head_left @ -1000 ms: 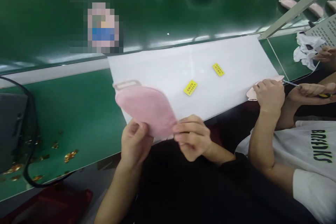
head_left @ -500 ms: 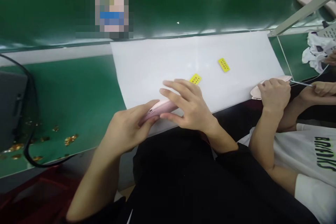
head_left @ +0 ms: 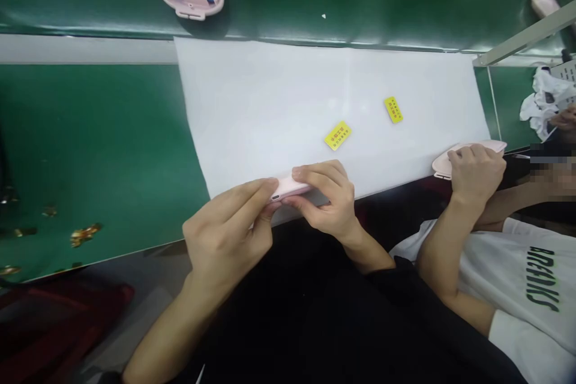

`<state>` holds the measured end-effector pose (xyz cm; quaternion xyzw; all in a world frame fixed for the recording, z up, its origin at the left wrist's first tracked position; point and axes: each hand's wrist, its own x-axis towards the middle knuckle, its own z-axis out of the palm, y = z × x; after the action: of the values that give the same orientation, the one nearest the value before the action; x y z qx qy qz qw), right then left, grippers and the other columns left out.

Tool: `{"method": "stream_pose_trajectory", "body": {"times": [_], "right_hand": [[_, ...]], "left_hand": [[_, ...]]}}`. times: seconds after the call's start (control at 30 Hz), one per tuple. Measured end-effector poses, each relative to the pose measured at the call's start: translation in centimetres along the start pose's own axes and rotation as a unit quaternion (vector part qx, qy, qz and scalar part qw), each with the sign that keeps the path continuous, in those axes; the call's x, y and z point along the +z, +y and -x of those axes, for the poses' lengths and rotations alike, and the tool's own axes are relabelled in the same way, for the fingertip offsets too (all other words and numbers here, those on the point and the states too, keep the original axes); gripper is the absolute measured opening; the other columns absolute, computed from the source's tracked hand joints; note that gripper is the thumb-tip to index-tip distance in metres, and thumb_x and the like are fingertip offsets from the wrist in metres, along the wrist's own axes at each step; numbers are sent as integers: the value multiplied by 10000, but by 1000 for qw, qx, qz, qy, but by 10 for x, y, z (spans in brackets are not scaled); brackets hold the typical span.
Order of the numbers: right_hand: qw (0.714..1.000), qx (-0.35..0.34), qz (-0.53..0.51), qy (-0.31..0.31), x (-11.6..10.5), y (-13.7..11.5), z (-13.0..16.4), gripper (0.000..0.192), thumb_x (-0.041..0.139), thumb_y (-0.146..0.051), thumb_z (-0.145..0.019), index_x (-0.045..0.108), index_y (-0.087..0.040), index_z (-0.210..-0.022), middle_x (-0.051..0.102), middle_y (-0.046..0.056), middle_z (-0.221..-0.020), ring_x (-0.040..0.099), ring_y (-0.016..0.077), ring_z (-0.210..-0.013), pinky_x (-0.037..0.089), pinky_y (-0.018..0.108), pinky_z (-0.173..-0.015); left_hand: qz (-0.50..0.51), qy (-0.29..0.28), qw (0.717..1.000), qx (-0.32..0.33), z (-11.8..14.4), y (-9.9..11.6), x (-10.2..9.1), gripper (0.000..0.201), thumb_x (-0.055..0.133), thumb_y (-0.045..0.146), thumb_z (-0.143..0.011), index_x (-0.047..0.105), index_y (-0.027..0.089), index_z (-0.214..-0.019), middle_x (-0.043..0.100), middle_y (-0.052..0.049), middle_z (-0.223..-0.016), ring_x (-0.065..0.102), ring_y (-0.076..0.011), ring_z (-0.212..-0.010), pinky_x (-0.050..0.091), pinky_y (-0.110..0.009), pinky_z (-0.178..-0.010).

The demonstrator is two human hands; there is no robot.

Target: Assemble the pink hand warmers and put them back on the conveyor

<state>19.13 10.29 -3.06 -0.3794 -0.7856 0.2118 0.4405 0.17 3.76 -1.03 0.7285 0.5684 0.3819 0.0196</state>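
Above the front edge of the white sheet (head_left: 265, 102), a pale pink plastic device shell (head_left: 292, 185) is held between my two hands. My left hand (head_left: 225, 222) pinches its left end between thumb and fingers, near a small dark slot in its side. My right hand (head_left: 327, 197) grips the other end, thumb underneath and fingertips on top. The fingers cover much of the shell, so its full shape is hidden. Just beyond my right hand lies a yellow card (head_left: 337, 135) with printed characters. Farther right is a second yellow card (head_left: 393, 110).
An open pink shell (head_left: 191, 11) with a blue battery sits on the green ledge at upper left. Small gold-coloured parts (head_left: 85, 234) lie on the green table at left. On the right, a co-worker's hand (head_left: 477, 174) holds another pink shell (head_left: 443, 162). A metal strut (head_left: 526, 36) slants at upper right.
My right hand's spread fingers have closed onto the pink shell. My left hand's fingers have shifted on its end. The nearer yellow card is now uncovered, and the view has shifted.
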Motion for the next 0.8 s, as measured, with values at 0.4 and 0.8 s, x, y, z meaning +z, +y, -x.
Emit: {"method": "stream_pose_trajectory", "body": {"times": [0.4,0.8], "right_hand": [[998,33,16,-46,4,8,8,200,780,-396,-993,783,-248,-1128,822,59,-1106,763,227,-1016,591,432,-953],[997,-33,63,19,12,-6,-6,176,791,-410,-1008,781,-242,-1056,760,38,-984,693,180,-916,583,369,-836]], "left_hand": [[-20,-11,1000,0,4,-5,-1,312,755,110,-974,743,203,-1272,813,-13,-1131,798,-194,-969,602,-308,-777],[-34,-63,997,12,-1,-13,-8,304,666,119,-1024,697,182,-1320,806,-55,-1167,797,-203,-956,566,-277,-761]]}}
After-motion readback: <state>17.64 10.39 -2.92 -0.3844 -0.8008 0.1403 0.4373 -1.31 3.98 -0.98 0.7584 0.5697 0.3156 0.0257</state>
